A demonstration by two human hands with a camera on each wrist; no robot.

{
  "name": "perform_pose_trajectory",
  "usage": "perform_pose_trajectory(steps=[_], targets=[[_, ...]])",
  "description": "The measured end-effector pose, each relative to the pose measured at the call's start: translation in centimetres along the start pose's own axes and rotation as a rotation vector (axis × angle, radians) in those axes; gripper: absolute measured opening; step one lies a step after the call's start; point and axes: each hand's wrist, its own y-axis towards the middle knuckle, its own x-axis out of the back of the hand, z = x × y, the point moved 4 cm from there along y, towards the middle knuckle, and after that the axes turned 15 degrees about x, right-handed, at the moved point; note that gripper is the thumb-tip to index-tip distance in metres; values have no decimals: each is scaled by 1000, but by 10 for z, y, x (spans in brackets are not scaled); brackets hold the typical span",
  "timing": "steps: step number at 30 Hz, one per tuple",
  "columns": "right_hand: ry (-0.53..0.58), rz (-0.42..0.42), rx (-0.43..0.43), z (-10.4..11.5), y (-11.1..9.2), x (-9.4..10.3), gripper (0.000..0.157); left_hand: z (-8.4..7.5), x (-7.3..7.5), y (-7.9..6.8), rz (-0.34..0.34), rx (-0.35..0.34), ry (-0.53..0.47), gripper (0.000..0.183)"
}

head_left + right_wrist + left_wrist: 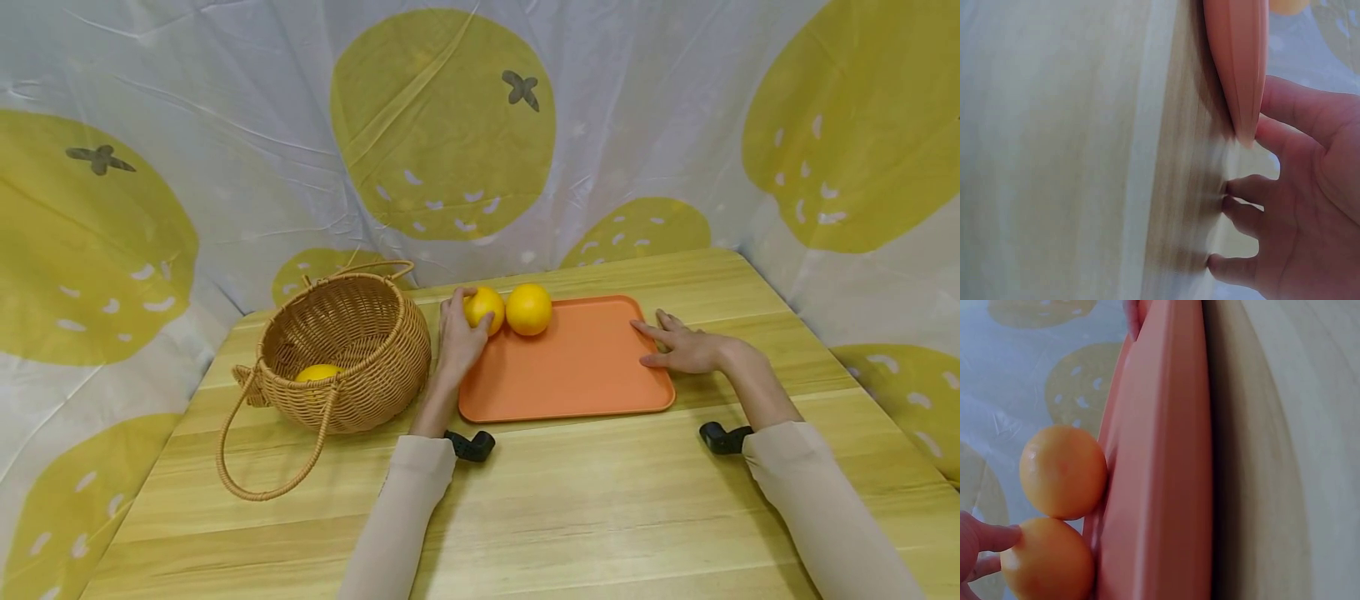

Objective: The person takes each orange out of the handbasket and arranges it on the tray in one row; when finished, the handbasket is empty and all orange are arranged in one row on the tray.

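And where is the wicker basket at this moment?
In the head view, the wicker basket stands on the table, left of the left hand and the orange tray.

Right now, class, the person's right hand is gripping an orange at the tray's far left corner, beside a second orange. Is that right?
Not quite: the head view shows the left hand gripping the orange at the far left corner of the tray, beside the second orange.

Wood-grain table [585,508] — basket [390,367], orange tray [570,367]
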Motion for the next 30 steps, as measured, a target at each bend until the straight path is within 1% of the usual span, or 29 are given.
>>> perform_pose_trajectory(steps=[6,18,30], targets=[[-2,-5,-1,-1,0,0,81,-2,0,-3,-11,9,16,51],[-9,-3,-1,-2,1,0,81,-1,-1,-4,-12,2,-11,46],[-7,0,-1,-1,0,0,82,-2,-1,-3,4,33,14,49]])
